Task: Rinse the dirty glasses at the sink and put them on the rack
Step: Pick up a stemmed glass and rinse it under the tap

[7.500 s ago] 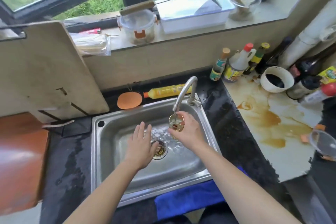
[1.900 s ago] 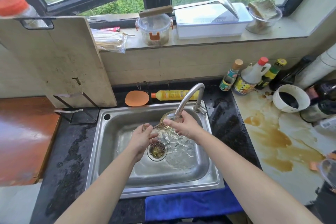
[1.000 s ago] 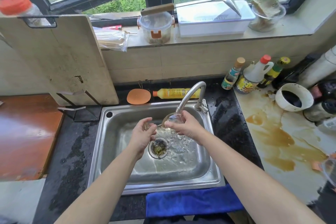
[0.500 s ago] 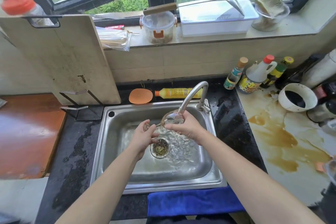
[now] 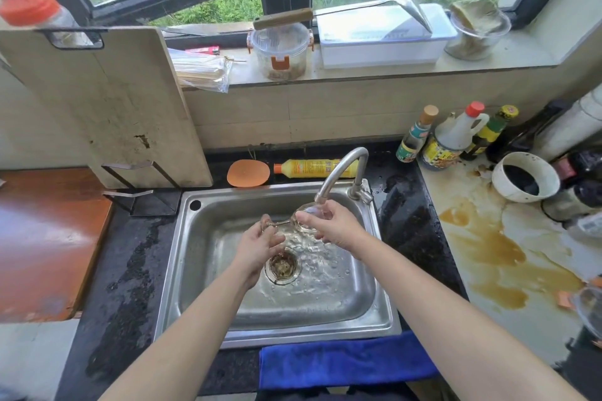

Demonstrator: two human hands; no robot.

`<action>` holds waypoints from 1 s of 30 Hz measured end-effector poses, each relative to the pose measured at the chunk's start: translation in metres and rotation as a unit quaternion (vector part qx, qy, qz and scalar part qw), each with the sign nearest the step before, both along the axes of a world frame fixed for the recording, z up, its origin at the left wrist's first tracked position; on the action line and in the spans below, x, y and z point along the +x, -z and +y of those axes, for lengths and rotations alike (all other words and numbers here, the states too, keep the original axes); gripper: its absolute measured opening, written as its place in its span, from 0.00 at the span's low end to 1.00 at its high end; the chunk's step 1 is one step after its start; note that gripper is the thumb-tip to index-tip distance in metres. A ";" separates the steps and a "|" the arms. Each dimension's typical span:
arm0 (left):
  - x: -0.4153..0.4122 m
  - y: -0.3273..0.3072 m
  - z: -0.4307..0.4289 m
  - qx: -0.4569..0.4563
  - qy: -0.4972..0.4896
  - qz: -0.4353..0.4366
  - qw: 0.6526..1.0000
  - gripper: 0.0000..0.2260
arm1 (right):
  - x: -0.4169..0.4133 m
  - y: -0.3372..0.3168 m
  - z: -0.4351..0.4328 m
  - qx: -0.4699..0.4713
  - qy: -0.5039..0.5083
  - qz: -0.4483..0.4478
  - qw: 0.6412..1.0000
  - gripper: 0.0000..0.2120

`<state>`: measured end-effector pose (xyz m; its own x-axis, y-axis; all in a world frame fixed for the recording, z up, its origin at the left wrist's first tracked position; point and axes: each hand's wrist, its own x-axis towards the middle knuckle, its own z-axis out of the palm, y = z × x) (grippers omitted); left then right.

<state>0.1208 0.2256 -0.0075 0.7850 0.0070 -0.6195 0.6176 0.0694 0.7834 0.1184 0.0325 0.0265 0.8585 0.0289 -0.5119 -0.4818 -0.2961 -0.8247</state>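
While you stand at the sink (image 5: 182,270), look from the left side first: a big cutting board (image 5: 107,101) leans on the wall by the metal stand (image 5: 136,195). I can't tell if that stand is the rack. Next comes your left hand (image 5: 259,246). Its fingers are curled shut around the foot end of the wine glass (image 5: 304,220), close to the thin stem. The glass lies tipped on its side over the drain (image 5: 281,265), right under the tap (image 5: 342,169), and water runs over it. Your right hand (image 5: 329,228) is closed around the round bowl part. The glass looks light, but it is thin, wet and slippery, and I think it could break easily. The stem is the weakest part, so keep your main hold on the bowl and don't squeeze hard. Farther right, bottles (image 5: 452,140) stand by a brown spill (image 5: 488,247) on the counter.
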 end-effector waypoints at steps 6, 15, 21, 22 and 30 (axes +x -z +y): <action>0.001 -0.006 0.000 0.042 -0.021 -0.033 0.998 0.23 | 0.000 0.000 -0.001 0.087 0.011 0.021 0.996 0.21; 0.010 -0.028 -0.028 0.090 0.061 -0.124 0.986 0.18 | -0.008 0.026 -0.006 0.232 0.180 0.158 0.943 0.31; 0.012 -0.025 -0.056 0.062 0.115 -0.114 0.985 0.24 | -0.025 0.044 -0.013 0.246 0.236 0.190 0.921 0.24; 0.012 -0.023 -0.060 0.055 0.120 -0.111 0.985 0.25 | -0.027 0.046 -0.015 0.243 0.238 0.193 0.920 0.23; 0.016 -0.015 -0.079 0.074 0.096 -0.105 0.987 0.24 | -0.035 0.051 -0.026 0.237 0.224 0.195 0.925 0.24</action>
